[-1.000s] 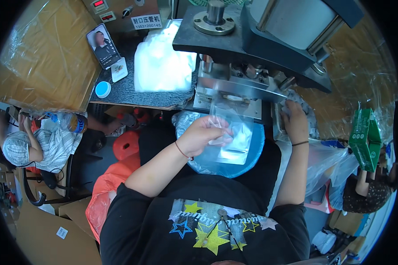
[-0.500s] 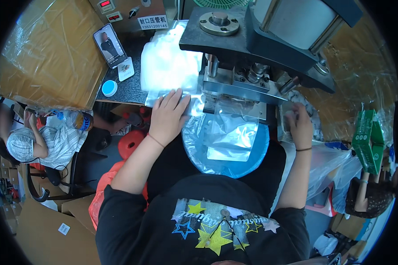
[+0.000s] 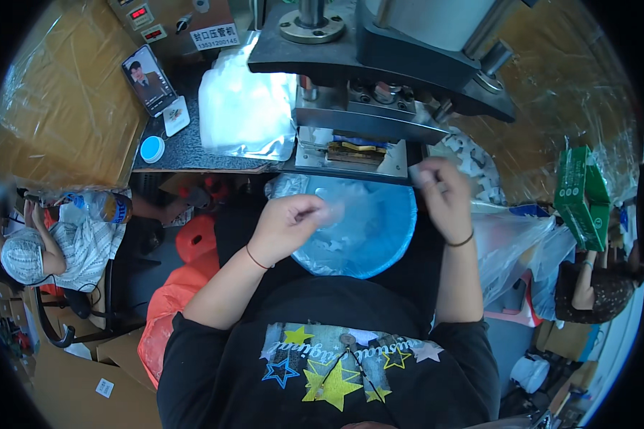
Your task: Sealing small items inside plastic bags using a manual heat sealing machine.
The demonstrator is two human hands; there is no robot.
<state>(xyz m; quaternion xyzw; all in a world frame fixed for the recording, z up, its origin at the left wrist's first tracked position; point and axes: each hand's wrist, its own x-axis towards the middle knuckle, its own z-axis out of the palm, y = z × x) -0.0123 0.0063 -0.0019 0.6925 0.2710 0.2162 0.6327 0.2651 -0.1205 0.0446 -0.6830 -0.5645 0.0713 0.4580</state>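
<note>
left hand (image 3: 285, 227) back over basin (image 3: 383, 242), right hand (image 3: 447, 200) shifted beside press bed (image 3: 358, 155), pouch gone from it

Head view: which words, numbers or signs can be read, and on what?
I won't copy wording.
White rectangular label on brown metal control box: dark characters, digits, legible.
Black cloth T-shirt: white script, partly legible.
Too small or blurred:
two red digital displays
green cardboard box
black rectangular phone
blue bottle label
white square sticker on brown cardboard

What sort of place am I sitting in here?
Probably a small packaging workshop: there's a press-like machine in front of you, a stack of shiny pouches beside it, and large cartons on both sides.
</note>
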